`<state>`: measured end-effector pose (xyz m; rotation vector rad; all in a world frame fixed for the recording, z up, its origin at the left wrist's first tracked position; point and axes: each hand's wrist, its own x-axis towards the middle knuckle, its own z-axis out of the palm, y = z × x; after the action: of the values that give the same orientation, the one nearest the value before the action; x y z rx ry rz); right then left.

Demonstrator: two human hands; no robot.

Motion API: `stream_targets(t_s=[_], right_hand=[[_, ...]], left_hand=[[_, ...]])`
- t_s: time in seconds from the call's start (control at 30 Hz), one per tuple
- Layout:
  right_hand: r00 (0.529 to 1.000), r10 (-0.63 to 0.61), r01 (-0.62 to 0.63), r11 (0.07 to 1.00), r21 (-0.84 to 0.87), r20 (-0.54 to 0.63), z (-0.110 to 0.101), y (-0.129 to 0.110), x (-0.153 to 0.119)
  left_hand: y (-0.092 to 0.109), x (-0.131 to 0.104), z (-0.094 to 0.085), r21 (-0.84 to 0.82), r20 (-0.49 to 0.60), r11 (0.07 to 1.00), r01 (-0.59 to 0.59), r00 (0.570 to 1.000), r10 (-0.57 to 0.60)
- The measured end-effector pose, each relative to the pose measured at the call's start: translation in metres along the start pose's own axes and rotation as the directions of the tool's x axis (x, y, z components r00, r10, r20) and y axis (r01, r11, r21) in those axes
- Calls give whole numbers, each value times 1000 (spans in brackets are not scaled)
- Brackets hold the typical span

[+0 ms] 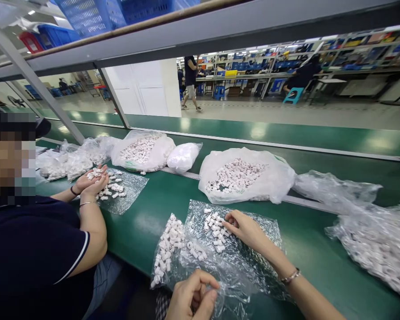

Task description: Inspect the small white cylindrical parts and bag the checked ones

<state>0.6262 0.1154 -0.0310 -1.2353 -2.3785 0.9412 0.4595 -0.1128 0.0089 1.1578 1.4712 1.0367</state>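
Green marks are printed on the large open bag (210,173) lying across the metal strip at the far side of the worktop (136,235), but they cannot be read. The lower part of the clear bag (186,264) at the worktop's near edge is hidden by the left hand (196,295), which is itself cut off at the wrist. White pieces (216,229) are loosely piled on a clear plastic sheet (195,213), between the clear bag and the large open bag; more are seen inside both. The right hand (242,229) is held palm down at the pile's right side, fingers half bent, its forearm stretched in from the right; whether a piece is gripped cannot be told. The left hand is loosely curled, thumb near forefinger, beside the clear bag's film; whether the film is pinched cannot be made out. Farther left, white pieces are held in a co-worker's cupped hands (93,186).
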Motion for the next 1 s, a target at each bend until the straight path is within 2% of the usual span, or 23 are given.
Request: stream_targets(t_s=[0.07, 0.17, 0.33, 0.4, 0.5, 0.6, 0.67, 0.87, 1.0], right_hand=[[1000, 19, -19, 999, 47, 3, 0, 1, 2], [998, 37, -45, 982, 182, 50, -11, 2, 1], [997, 43, -69, 898, 434, 68, -32, 6, -15], [996, 51, -78, 902, 426, 74, -30, 8, -21], [996, 61, -80, 950, 303, 71, -16, 9, -25], [996, 65, -82, 957, 278, 69, -4, 9, -25], [994, 66, -89, 947, 308, 84, -4, 8, -26], [983, 81, -152, 866, 477, 165, -26, 3, -33], [995, 54, -80, 942, 325, 89, -12, -4, -30]], left_hand=[[1, 0, 1, -15, 9, 1000, -5, 1000, 5], [6, -1, 1, -54, 26, 998, 14, 1000, -13], [9, -2, -1, -127, 47, 991, 50, 998, -44], [9, -2, -1, -135, 45, 989, 56, 998, -50], [8, -2, 0, -124, 41, 991, 42, 998, -37], [9, -3, 0, -102, 39, 994, 28, 999, -24], [8, -4, 0, -94, 36, 995, 20, 999, -17], [3, -6, -1, -83, 46, 996, 21, 999, -17], [5, -4, 1, -82, 32, 996, 22, 999, -19]])
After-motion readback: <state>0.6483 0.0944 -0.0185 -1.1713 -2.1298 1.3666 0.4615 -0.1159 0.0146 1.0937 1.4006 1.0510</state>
